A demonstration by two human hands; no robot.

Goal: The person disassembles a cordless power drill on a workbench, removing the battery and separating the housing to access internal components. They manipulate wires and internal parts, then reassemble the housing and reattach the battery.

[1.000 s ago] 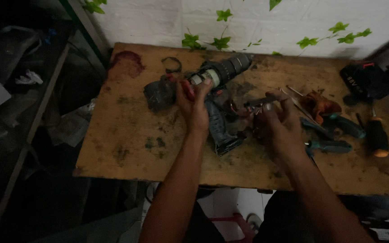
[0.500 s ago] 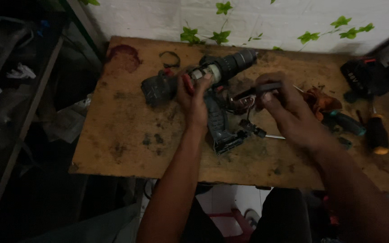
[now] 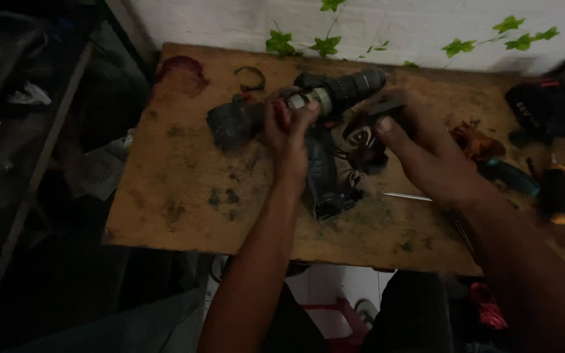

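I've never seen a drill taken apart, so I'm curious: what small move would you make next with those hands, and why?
Probably lower the dark part in the right hand toward the drill. The left hand grips the drill's motor end, steadying it over the table, and the right hand holds its part just beside the opened body, apart from it.

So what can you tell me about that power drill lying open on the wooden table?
The drill is dark, with a ribbed chuck pointing right and a pale motor section exposed. Its handle shell lies flat below, wires showing near the base. The left hand grips the motor end; the right hand holds a dark part beside it.
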